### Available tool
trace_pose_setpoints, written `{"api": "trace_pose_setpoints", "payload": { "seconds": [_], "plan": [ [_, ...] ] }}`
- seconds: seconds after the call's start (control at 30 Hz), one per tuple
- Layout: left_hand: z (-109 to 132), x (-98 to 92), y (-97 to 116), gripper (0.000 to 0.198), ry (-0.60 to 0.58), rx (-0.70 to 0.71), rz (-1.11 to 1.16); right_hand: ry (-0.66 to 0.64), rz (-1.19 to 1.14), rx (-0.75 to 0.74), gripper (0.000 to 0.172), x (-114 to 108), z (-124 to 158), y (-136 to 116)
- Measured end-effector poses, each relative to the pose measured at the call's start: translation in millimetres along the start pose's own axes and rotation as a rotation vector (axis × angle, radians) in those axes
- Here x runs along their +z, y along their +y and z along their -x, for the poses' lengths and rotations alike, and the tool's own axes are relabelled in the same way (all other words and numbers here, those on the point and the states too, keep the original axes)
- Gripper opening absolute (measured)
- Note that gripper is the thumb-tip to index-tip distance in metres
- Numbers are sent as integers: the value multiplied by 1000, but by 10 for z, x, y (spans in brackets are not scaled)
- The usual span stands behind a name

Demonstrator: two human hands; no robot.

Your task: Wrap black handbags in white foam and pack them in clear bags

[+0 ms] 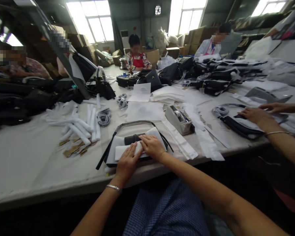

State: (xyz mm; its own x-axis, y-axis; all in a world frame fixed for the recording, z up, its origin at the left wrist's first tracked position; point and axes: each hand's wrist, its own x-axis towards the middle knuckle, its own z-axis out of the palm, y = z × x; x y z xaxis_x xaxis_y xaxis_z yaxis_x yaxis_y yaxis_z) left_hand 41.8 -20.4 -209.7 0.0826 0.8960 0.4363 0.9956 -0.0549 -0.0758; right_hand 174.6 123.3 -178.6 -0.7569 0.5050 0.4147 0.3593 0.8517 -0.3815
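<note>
In front of me at the table edge lies a dark handbag [110, 160] with its black strap [137, 123] looped behind it. White foam sheet [120, 151] covers the bag's face, and a dark rolled piece [131, 139] rests on the white wrapping. My left hand [128, 161] presses on the near side of the foam with its fingers stretched out. Beside it my right hand [152, 147] lies flat on the wrapping, its fingertips close to the dark roll. Neither hand grips anything that I can see. What lies under the palms is hidden.
A tape dispenser [179, 120] stands right of the bag, near white strips [180, 141]. Left are white foam rolls [80, 129], cardboard scraps [73, 149] and coiled grey straps [104, 117]. A co-worker's hands [258, 116] touch another bag [241, 126]. Black bags [216, 78] pile up behind.
</note>
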Motion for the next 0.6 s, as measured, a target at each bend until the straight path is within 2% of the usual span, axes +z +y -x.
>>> {"api": "trace_pose_setpoints", "payload": {
  "seconds": [0.17,0.23,0.33,0.43,0.5,0.57,0.6],
  "plan": [
    [14,8,-14,53,8,-1,24,-53,21,-211,40,-304,103,-42],
    [18,13,-25,53,13,7,27,-54,32,-293,43,-444,324,-77],
    [17,3,-32,54,10,14,47,-39,-20,-343,33,-512,882,-168],
    [12,-15,-32,53,16,12,82,-154,-112,-241,26,-282,1512,-284],
    [9,-23,-33,51,28,15,100,-203,-88,-45,28,8,1809,-325],
    [9,-26,-35,51,37,16,113,-122,14,158,23,305,1930,-311],
    [10,-27,-36,52,40,15,115,-78,50,202,19,421,1924,-288]
  ]
}}
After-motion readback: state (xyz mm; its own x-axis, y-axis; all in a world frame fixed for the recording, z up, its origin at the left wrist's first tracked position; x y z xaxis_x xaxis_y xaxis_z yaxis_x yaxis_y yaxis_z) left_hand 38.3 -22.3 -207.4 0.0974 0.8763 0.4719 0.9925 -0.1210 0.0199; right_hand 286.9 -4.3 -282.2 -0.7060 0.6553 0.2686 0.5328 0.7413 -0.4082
